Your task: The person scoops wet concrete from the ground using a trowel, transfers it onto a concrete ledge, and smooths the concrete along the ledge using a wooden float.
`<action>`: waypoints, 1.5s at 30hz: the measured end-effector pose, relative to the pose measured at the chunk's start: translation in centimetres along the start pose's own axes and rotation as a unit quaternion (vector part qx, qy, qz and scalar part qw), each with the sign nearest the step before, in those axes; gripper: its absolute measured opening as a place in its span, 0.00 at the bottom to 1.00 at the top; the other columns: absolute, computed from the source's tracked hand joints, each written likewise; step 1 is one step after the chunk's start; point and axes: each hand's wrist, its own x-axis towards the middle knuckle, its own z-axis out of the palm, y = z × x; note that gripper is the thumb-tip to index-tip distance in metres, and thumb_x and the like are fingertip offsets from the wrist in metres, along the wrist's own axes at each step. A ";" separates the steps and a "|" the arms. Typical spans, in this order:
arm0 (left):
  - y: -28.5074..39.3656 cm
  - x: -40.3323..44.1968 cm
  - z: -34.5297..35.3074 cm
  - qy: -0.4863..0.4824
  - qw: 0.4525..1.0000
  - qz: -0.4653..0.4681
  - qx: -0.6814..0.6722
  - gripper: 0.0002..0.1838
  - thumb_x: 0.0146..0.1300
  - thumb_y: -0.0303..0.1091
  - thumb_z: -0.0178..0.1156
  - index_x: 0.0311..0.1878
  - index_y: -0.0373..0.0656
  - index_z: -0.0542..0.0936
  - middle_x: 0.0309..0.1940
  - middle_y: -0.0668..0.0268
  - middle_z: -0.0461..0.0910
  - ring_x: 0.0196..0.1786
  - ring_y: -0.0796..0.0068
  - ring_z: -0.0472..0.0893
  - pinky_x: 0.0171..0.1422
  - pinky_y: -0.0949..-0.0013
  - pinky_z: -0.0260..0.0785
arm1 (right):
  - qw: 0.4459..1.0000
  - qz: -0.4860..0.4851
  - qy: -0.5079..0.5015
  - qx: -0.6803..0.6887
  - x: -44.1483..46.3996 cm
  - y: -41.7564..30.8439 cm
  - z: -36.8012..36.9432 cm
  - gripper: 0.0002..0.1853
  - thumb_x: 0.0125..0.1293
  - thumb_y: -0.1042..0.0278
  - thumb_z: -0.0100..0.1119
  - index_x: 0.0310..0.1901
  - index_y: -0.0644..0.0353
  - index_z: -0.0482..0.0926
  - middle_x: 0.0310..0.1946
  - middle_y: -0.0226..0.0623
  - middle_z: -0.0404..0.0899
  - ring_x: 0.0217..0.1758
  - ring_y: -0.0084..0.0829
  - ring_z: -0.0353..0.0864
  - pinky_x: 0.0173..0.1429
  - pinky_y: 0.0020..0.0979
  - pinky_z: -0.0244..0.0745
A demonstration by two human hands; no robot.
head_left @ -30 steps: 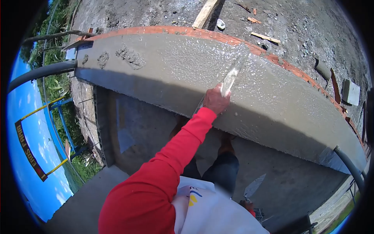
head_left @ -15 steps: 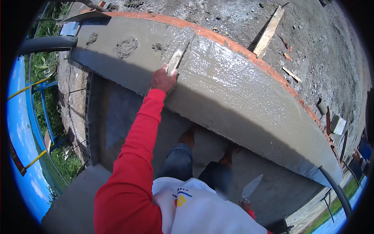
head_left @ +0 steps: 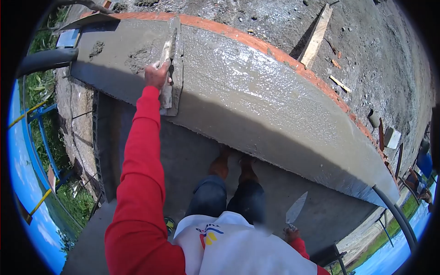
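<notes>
My left hand (head_left: pixel 156 75) is wrapped round the grip of a long plastering float (head_left: pixel 167 97), which lies across wet grey mortar (head_left: pixel 256 96) on a curved slab. Rough lumps of mortar (head_left: pixel 139 59) sit just left of the float, while the surface to its right is wet and shiny. Low on my right side, my right hand (head_left: pixel 291 234) grips the handle of a pointed trowel (head_left: pixel 297 208). Its blade points up and away from me, apart from the slab.
An orange-red strip (head_left: pixel 220 28) edges the slab's far side. Beyond it lie a wooden plank (head_left: pixel 316 36) and rubble on gravel. Dark pipes (head_left: pixel 48 60) rise at both slab ends. My feet stand below the near edge. Another person (head_left: pixel 422 189) shows at far right.
My left hand has moved left along the slab with the float, now close to the mortar lumps. My right hand still holds the trowel low at my side, with little movement.
</notes>
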 end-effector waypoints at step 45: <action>-3.1 11.0 -13.1 0.041 0.909 0.231 0.344 0.26 0.49 0.48 0.65 0.45 0.38 0.79 0.31 0.46 0.80 0.37 0.48 0.81 0.44 0.57 0.73 | 0.978 0.043 0.073 -0.193 -5.6 -5.1 14.1 0.19 0.48 0.65 0.63 0.40 0.68 0.76 0.30 0.40 0.78 0.27 0.31 0.76 0.31 0.34 0.72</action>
